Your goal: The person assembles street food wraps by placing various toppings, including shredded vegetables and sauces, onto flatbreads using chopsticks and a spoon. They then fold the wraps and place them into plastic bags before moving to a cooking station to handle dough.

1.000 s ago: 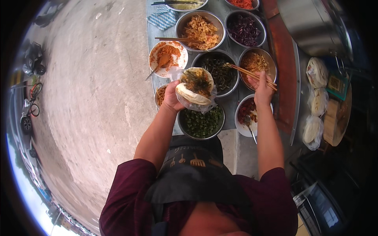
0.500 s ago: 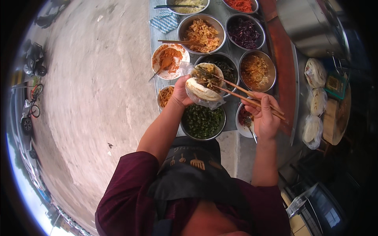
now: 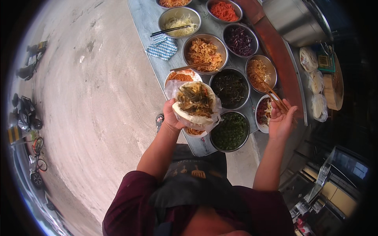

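Note:
My left hand [image 3: 172, 115] holds a split flatbread [image 3: 185, 115] in a clear plastic bag [image 3: 171, 91], its opening facing up. Dark green shreds and yellowish strips of filling [image 3: 195, 100] show inside it. My right hand [image 3: 282, 121] is closed around a pair of wooden chopsticks [image 3: 271, 91]. Their tips reach into a steel bowl of yellow-orange shreds [image 3: 259, 70]. Under the chopsticks and beside my right hand is a white bowl with dark red bits [image 3: 263, 114]. A bowl of dark shredded seaweed-like strips [image 3: 230, 87] sits between my hands, nearer the flatbread.
Chopped greens [image 3: 229, 131] fill the nearest bowl. Beyond are bowls of purple shreds [image 3: 239, 40], orange-red shreds [image 3: 224, 11], pale shreds [image 3: 181, 24] and orange-brown pieces [image 3: 204, 53]. A checkered cloth [image 3: 162, 47] lies at left. Bagged flatbreads [image 3: 319, 107] and a large steel pot [image 3: 293, 21] are at right.
The chopsticks have left the flatbread's filling and moved right to the bowl of yellow-orange shreds. My hands are farther apart. The whole view has shifted and turned.

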### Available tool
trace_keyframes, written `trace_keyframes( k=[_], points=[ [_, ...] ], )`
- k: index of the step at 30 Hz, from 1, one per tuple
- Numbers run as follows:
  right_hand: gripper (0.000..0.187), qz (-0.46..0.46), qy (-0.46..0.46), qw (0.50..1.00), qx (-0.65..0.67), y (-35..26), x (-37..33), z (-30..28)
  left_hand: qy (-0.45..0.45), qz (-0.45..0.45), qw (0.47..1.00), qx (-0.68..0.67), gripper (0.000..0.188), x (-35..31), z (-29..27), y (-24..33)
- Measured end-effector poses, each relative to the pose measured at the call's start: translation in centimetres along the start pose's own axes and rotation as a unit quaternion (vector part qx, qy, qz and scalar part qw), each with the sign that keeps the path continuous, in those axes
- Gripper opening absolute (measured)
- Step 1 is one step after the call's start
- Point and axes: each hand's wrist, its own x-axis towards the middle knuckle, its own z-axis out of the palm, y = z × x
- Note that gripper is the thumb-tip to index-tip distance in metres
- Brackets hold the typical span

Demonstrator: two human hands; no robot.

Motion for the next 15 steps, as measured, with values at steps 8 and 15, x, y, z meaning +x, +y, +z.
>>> trace_keyframes(
  k=[8, 15],
  points=[
    [0.039, 0.007, 0.035, 0.999, -0.039, 10.2, 0.4, 13.1, 0.033, -0.031, 0.998, 0.052, 0.077, -9.6, 0.6, 14.3],
    [0.028, 0.025, 0.161, 0.986, 0.03, 19.0, 6.2, 18.9, 0.03, 0.012, 0.996, 0.088, 0.081, -13.4, 2.7, 22.9]
  ],
)
